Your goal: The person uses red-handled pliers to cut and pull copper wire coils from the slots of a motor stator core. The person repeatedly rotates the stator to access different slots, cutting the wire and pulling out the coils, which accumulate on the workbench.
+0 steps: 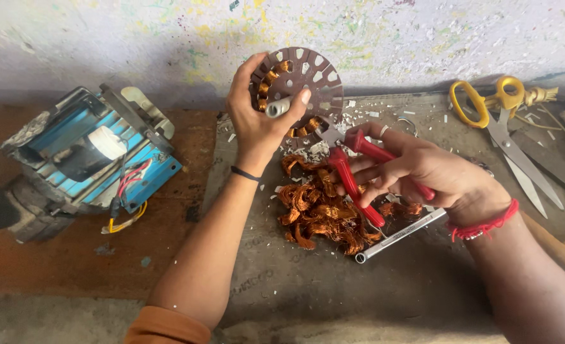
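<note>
Nearest the camera, a socket wrench lies on the bench beside a heap of cut copper wire. Above it, the right hand grips red-handled pliers, jaws at the stator. Farther back, the left hand clasps the round stator, raised over the bench. Yellow-handled scissors lie far right.

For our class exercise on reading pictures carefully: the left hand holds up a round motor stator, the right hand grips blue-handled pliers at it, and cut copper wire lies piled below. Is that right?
Not quite. The head view shows the pliers in the right hand have red handles, not blue. The rest holds: the left hand holds up the round stator, and cut copper wire lies piled below.
</note>
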